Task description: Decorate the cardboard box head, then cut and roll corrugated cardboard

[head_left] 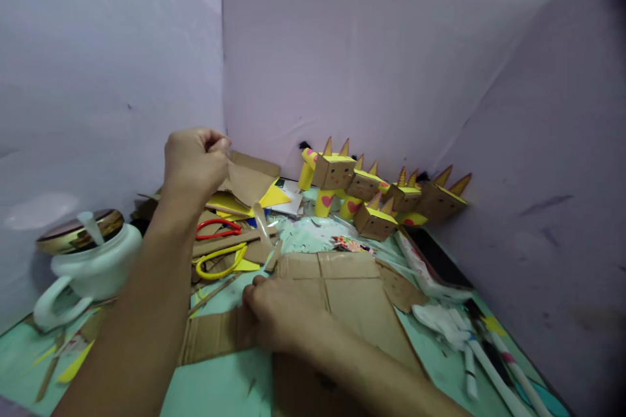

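Note:
My left hand (195,163) is raised at the left, its fingers closed in a pinch; what is in them, if anything, I cannot make out. Behind it lies a pile of cardboard pieces (252,184) and yellow paper. Low in the middle, the fingers of my right hand (288,314) are closed on the end of a short cardboard strip (212,337). Under that hand and forearm lies a large flat cardboard sheet (362,306) with a crease and shiny tape along its far end. Red-handled scissors (218,229) and a yellow scissor handle (222,262) lie among scraps between my hands.
Several cardboard figures (335,172) with yellow horns stand at the back. A white pot (98,260) with a lid stands at left. A dark tray-like case (435,260), a white glue-gun-like object (443,322) and brushes or pens lie right. Pale walls enclose the green table.

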Motion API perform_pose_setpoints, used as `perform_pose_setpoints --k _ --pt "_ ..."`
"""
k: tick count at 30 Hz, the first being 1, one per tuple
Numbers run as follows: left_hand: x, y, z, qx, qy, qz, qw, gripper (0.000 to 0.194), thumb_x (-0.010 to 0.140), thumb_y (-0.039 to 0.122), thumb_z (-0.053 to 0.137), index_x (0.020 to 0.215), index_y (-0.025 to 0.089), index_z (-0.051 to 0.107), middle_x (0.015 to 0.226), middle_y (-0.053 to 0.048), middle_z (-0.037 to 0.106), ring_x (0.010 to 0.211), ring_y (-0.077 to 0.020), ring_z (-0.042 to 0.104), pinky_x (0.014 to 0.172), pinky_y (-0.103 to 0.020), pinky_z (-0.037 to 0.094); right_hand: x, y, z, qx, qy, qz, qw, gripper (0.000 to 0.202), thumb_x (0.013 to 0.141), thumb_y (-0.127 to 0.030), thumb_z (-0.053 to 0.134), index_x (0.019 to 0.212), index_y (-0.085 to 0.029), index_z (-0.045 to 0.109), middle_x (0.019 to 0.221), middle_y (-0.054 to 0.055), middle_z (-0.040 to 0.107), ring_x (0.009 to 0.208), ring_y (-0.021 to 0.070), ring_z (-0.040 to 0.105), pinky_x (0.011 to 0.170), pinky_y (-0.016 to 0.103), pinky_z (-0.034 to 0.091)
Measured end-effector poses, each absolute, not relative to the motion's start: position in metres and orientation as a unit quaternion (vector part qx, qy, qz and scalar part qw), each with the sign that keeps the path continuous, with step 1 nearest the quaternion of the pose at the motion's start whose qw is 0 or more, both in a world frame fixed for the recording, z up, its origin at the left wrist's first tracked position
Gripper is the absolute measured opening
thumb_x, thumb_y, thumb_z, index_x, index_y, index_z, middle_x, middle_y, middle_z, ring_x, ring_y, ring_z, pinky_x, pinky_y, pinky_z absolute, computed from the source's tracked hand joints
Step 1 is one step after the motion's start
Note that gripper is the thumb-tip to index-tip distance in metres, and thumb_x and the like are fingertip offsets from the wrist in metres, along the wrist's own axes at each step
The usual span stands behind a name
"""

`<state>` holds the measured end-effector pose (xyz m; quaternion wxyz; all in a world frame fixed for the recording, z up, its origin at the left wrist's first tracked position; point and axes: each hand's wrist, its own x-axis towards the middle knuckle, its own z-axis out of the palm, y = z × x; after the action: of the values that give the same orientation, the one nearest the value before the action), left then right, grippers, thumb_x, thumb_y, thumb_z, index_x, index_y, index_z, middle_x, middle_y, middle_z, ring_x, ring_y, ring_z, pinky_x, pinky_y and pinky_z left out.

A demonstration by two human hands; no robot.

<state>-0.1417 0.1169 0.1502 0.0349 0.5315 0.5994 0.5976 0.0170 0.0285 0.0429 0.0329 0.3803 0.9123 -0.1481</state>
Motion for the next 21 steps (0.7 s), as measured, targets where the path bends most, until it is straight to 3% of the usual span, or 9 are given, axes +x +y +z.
perform_pose_setpoints --k 4,7,14,18,21 --pt "-0.162 0.125 0.15 0.503 0.592 0.629 0.022 0.03 0.077 0.016 0.056 0.101 0.009 0.073 0.066 -0.004 0.068 0.052 -0.0138 0.058 0.052 -0.025 0.045 0.014 0.054 0.04 0.348 0.915 -0.195 0.061 0.038 0.065 -0.031 0.074 0.101 -0.02 0.072 0.085 0.004 0.075 0.071 0.0203 0.068 0.049 0.023 0.038" --pt "-0.166 0.123 0.152 0.494 0.562 0.663 0.001 0.033 0.079 0.016 0.056 0.108 0.01 0.071 0.083 -0.007 0.073 0.067 -0.0146 0.065 0.06 -0.024 0.05 0.01 0.075 0.051 0.334 0.918 -0.208 0.046 0.028 0.063 -0.028 0.074 0.091 -0.026 0.075 0.082 -0.002 0.075 0.068 0.0149 0.066 0.05 0.02 0.037" --pt "-0.152 0.094 0.166 0.45 0.439 0.778 0.016 0.031 0.077 0.004 0.056 0.105 0.006 0.07 0.077 -0.006 0.073 0.065 -0.0109 0.068 0.061 -0.018 0.054 0.003 0.144 0.099 0.467 0.859 -0.128 -0.165 0.019 0.066 -0.008 0.065 0.079 -0.015 0.076 0.079 0.01 0.074 0.079 0.0279 0.067 0.067 0.033 0.047" --pt "-0.152 0.095 0.166 0.448 0.403 0.797 -0.038 0.028 0.078 0.005 0.055 0.101 0.005 0.071 0.083 -0.006 0.072 0.068 -0.0104 0.067 0.064 -0.02 0.055 0.006 0.172 0.108 0.493 0.799 -0.154 -0.307 0.038 0.072 -0.001 0.057 0.107 -0.01 0.07 0.101 0.013 0.072 0.095 0.0243 0.066 0.085 0.034 0.049" --pt "-0.149 0.105 0.164 0.442 0.399 0.803 0.033 0.024 0.076 0.005 0.059 0.097 0.005 0.07 0.074 -0.003 0.068 0.063 -0.0105 0.065 0.059 -0.022 0.055 0.014 0.17 0.115 0.492 0.757 -0.23 -0.364 0.035 0.084 -0.005 0.051 0.116 -0.008 0.064 0.106 0.013 0.071 0.09 0.018 0.069 0.08 0.03 0.053"
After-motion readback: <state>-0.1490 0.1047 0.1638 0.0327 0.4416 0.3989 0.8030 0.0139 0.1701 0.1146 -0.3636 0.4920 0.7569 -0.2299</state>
